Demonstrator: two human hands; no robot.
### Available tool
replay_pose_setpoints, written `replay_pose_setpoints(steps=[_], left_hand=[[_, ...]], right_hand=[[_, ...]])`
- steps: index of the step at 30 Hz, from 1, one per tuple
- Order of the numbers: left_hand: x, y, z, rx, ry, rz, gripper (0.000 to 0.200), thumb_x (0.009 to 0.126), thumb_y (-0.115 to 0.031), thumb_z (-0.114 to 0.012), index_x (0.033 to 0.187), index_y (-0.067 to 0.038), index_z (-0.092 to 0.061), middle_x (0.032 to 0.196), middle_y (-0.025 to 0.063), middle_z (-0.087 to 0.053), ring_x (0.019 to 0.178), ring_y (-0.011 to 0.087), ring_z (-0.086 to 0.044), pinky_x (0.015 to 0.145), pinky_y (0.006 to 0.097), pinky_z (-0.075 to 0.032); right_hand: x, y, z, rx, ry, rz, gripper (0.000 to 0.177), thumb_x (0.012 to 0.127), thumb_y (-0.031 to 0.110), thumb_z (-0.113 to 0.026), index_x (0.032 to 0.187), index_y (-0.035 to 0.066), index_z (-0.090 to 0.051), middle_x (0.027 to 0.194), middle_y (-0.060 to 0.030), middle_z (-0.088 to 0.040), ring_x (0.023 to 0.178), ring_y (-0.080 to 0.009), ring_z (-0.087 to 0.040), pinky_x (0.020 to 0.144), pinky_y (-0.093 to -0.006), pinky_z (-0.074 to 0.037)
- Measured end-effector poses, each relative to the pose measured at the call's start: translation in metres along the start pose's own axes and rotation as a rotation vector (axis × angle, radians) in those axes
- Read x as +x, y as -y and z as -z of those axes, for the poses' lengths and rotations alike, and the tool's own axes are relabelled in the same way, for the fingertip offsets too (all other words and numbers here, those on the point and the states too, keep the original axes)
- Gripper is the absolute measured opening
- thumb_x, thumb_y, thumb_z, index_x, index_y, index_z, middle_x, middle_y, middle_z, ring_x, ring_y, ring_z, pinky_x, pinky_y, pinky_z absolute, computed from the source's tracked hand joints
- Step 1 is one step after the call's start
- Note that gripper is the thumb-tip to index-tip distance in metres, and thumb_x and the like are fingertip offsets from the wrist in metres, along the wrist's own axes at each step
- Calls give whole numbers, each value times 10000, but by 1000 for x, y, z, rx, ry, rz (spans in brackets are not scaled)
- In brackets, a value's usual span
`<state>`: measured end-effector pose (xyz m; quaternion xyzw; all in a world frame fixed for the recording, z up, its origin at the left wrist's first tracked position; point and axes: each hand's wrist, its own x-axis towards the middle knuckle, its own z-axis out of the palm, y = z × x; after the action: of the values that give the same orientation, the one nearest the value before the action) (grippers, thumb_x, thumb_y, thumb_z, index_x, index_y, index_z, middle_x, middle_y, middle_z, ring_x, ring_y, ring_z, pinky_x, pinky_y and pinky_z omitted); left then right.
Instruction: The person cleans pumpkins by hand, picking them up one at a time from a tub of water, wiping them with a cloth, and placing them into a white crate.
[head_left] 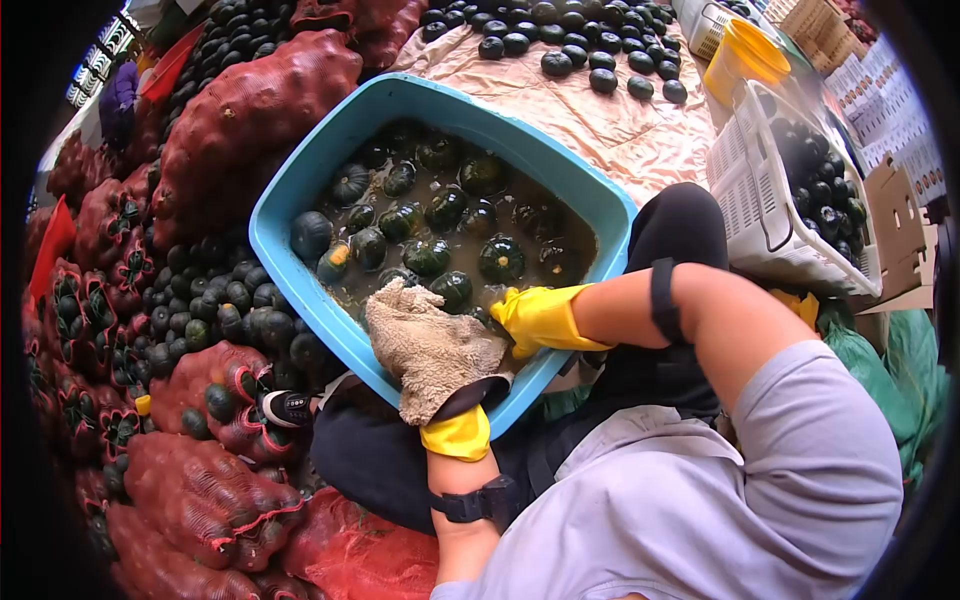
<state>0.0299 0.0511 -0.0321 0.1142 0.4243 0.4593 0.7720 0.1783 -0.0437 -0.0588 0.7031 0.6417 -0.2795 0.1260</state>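
My left hand (458, 436) is in a yellow glove, inside a shaggy beige scrubbing mitt (430, 345) with a dark cuff, so its fingers are hidden. At the near side of a blue tub (290, 300), my right hand (525, 318), also yellow-gloved, has its fingers curled round a small dark green squash (484, 318) at the water's surface. The mitt lies against that squash, which is mostly covered. Muddy water fills the tub, and several green squashes (427, 257) float there, one with an orange patch (334, 262).
Red mesh sacks (255, 120) and a heap of squashes (215, 300) crowd the left. Beyond the tub, more squashes (602, 80) lie on a pale sheet (480, 75). On the right stand a white crate (745, 190) of squashes and a yellow bucket (745, 62).
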Motion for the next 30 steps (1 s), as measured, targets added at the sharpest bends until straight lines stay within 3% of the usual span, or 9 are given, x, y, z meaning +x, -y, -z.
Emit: replay_pose_setpoints(steps=[5, 10, 14, 18, 20, 24, 26, 28, 30], left_hand=[[11, 6, -7, -68, -85, -72, 242, 993, -285, -620, 863, -82, -621, 715, 55, -571, 657, 260, -566, 668, 404, -505], [44, 19, 31, 123, 77, -133, 216, 1099, -262, -520, 1122, -81, -637, 910, 92, -663, 866, 285, -651, 846, 461, -573], [20, 16, -6, -268, 298, 122, 220, 1099, -198, -568, 1237, -39, -630, 1036, 125, -689, 980, 280, -683, 946, 437, -581], [-58, 22, -45, 217, 493, 7, 269, 1103, -255, -577, 1281, -58, -616, 1117, 115, -671, 1105, 278, -655, 1024, 415, -531], [-66, 24, -51, 347, 587, -42, 281, 1104, -246, -577, 1307, -53, -595, 1145, 119, -662, 1123, 275, -650, 1037, 410, -523], [-54, 14, -39, 387, 590, -53, 315, 1105, -228, -578, 1358, -43, -553, 1203, 125, -645, 1159, 271, -639, 1062, 400, -509], [-52, 22, -41, 397, 582, -63, 336, 1105, -219, -578, 1384, -38, -532, 1231, 128, -636, 1177, 268, -633, 1075, 395, -501], [-51, 28, -42, 404, 573, -61, 358, 1105, -210, -579, 1410, -33, -511, 1260, 131, -628, 1195, 266, -628, 1088, 390, -494], [-49, 25, -39, 392, 573, -61, 382, 1106, -201, -579, 1436, -28, -491, 1289, 134, -619, 1212, 264, -622, 1101, 385, -486]], right_hand=[[78, -13, -26, 289, 149, 19, 874, 817, 454, -908, 1532, 95, -557, 1375, -209, -684, 1212, -337, -699, 1009, -428, -568], [42, -31, -2, 1322, 294, 55, 961, 827, 446, -928, 1604, 103, -477, 1420, -206, -655, 1229, -338, -684, 1030, -425, -563], [-1, 15, 18, 874, -637, 469, 829, 908, 449, -851, 1578, 96, -513, 1481, -211, -616, 1428, -388, -548, 1221, -463, -420], [48, 17, 38, 1053, -1057, -35, 578, 906, 391, -810, 1389, 99, -684, 1437, -230, -640, 1374, -417, -565, 1183, -491, -443], [30, 30, 46, 1233, -995, -88, 518, 897, 371, -814, 1335, 113, -713, 1364, -200, -678, 1294, -375, -637, 1133, -469, -475], [-19, 44, 22, 884, -953, 561, 578, 895, 354, -826, 1403, 133, -661, 1446, -201, -633, 1414, -404, -557, 1199, -475, -415], [16, 17, 20, 816, -1146, 429, 585, 888, 324, -830, 1407, 120, -652, 1481, -218, -607, 1418, -422, -546, 1201, -484, -425], [18, 39, 33, 1000, -1292, -79, 545, 891, 263, -813, 1388, 101, -656, 1426, -237, -630, 1393, -394, -571, 1177, -480, -453], [-22, 33, 41, 922, -932, 336, 479, 945, 258, -744, 1387, 95, -658, 1410, -215, -650, 1383, -365, -590, 1187, -484, -448]])
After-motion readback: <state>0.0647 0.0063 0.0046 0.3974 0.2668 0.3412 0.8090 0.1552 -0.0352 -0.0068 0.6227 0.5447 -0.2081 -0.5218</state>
